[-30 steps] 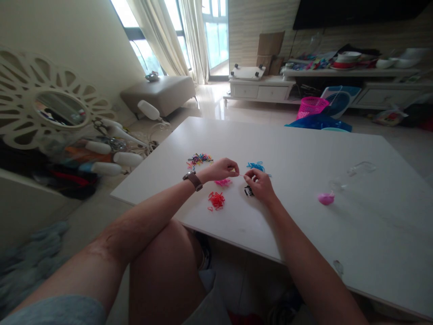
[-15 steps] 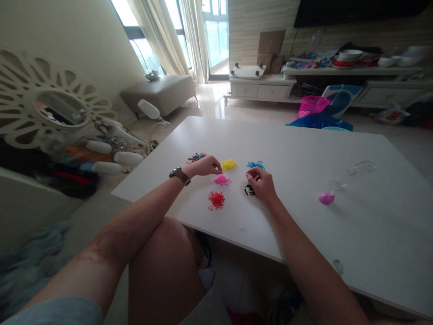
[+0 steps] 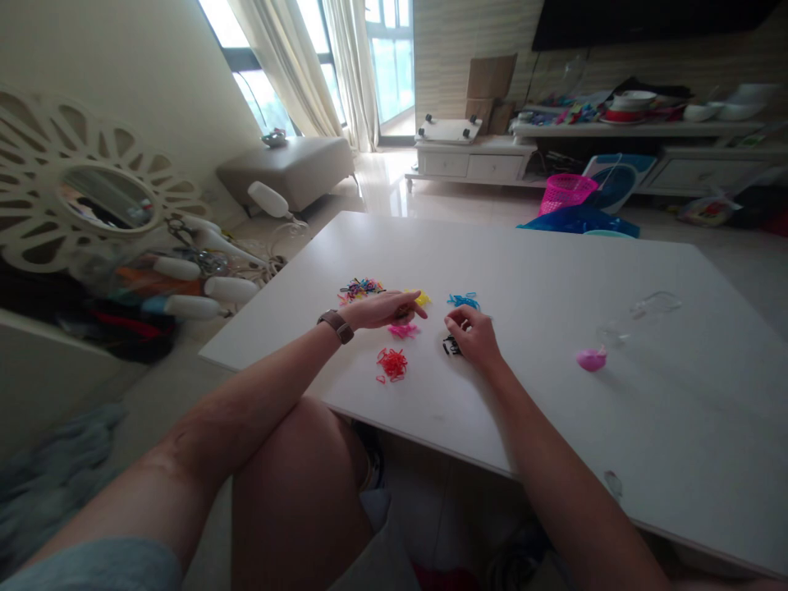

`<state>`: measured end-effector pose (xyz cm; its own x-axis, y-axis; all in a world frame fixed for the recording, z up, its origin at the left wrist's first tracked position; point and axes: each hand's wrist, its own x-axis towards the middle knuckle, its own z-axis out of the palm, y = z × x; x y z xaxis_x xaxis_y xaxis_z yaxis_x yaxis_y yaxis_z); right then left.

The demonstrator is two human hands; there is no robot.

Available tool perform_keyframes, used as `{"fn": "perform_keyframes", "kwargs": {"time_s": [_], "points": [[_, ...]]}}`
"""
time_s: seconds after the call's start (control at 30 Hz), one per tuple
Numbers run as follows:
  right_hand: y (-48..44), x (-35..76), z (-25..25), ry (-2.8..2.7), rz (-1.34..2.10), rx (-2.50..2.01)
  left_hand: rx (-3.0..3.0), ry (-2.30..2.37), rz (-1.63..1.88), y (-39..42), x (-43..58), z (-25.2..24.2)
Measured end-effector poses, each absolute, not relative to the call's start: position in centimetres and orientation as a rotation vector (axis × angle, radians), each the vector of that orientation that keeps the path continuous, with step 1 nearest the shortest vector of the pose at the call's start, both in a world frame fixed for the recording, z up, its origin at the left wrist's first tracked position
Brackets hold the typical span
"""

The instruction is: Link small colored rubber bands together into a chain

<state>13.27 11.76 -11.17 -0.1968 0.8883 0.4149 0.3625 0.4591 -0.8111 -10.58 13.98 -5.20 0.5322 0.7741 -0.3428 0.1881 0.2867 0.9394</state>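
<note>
Small heaps of rubber bands lie sorted by colour on the white table [image 3: 554, 271]: mixed colours [image 3: 360, 288], yellow [image 3: 422, 300], blue [image 3: 463, 300], pink [image 3: 403, 330], red [image 3: 392, 364] and black [image 3: 451, 346]. My left hand [image 3: 385, 309], with a brown watch on the wrist, reaches across with fingers stretched out, fingertips over the yellow heap. My right hand [image 3: 473, 337] rests with fingers curled beside the black heap, just below the blue one; what its fingers hold, if anything, is hidden.
A pink round object [image 3: 591, 359] and clear plastic pieces [image 3: 653, 305] lie on the table's right half. My bare knee [image 3: 301, 476] is under the near edge. White bottles [image 3: 209, 287] and clutter lie on the floor at left; a pink basket [image 3: 565, 193] stands behind the table.
One second ago both hands stretched a band between them. The hands then parted; my left hand went left, and now reaches right with fingers extended over the yellow heap. The right hand barely moved.
</note>
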Motion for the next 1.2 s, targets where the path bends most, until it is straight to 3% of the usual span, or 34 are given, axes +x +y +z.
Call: {"fn": "perform_keyframes", "kwargs": {"time_s": [0.33,1.2], "points": [[11.2,13.1,-10.8,-1.905,0.719,-0.901,0.888,0.789,0.387,13.2,-8.5,-6.4],[11.0,12.6,-11.1,-1.99,0.702,-0.829,1.07,0.731,0.355,13.0,-8.9,-6.5]]}}
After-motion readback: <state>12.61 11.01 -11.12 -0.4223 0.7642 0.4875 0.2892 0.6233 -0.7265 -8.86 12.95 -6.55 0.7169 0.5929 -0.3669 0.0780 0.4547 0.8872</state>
